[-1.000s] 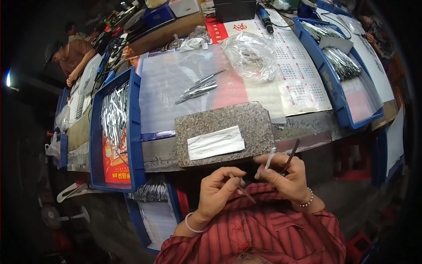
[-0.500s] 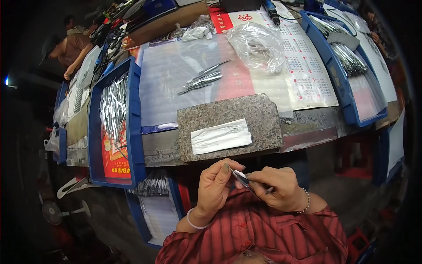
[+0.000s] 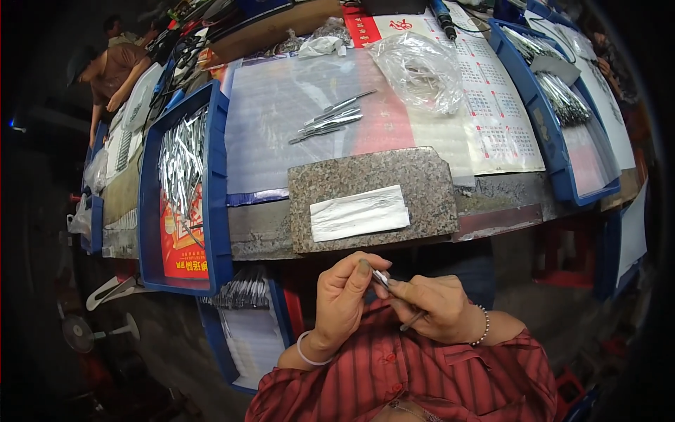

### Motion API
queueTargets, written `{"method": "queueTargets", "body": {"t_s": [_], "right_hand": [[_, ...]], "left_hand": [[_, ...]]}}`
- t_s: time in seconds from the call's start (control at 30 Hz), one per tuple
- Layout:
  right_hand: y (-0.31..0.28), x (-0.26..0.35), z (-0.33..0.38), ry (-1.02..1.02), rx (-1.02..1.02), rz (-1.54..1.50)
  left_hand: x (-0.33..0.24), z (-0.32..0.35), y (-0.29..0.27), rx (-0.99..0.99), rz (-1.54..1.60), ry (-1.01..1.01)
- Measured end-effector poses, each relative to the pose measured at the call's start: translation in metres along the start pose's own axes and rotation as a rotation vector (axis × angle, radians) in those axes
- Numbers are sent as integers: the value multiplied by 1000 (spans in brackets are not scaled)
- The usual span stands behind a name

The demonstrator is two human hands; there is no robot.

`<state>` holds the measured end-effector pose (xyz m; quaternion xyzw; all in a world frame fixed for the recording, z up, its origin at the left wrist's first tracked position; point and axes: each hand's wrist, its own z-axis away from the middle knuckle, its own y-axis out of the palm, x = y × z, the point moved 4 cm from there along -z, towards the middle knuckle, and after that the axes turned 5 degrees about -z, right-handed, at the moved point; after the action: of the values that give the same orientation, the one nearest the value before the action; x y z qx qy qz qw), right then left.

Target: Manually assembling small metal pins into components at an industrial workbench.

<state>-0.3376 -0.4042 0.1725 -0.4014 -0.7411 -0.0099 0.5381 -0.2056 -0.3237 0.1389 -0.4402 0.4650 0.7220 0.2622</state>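
Hands (image 3: 339, 299) (image 3: 441, 308): 2 | slim piece (image 3: 380, 278) pinched between: 1 | stone slab (image 3: 429, 193): 1

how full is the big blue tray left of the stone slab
Partly full: in the blue tray, metal rods cover the far part and a red sheet shows nearer.

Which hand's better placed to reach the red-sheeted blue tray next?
Left, probably: the left hand is nearer that blue tray; the right hand sits farther across. Both are occupied, though: left pinching a metal piece, right gripping a slim rod.
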Motion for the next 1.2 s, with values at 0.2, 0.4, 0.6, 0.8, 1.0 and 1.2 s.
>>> {"method": "queueTargets", "body": {"t_s": [0.2, 0.4, 0.6, 0.8, 1.0, 1.2], "right_hand": [[-8, 4, -3, -94, 41, 120], [-15, 3, -18, -180, 201, 176], [-11, 3, -49, -256, 340, 224], [-36, -6, -70, 29, -41, -36], [-25, -22, -84, 86, 90, 12], [-62, 3, -74, 27, 601, 415]], "left_hand": [[4, -1, -7, 86, 65, -78], [-24, -10, -21, 263, -439, 121], [-47, -12, -31, 260, -793, 381], [-59, -31, -58, -137, -1050, 656], [-45, -49, -66, -159, -1282, 734], [-43, -46, -72, -168, -1351, 726]]}}
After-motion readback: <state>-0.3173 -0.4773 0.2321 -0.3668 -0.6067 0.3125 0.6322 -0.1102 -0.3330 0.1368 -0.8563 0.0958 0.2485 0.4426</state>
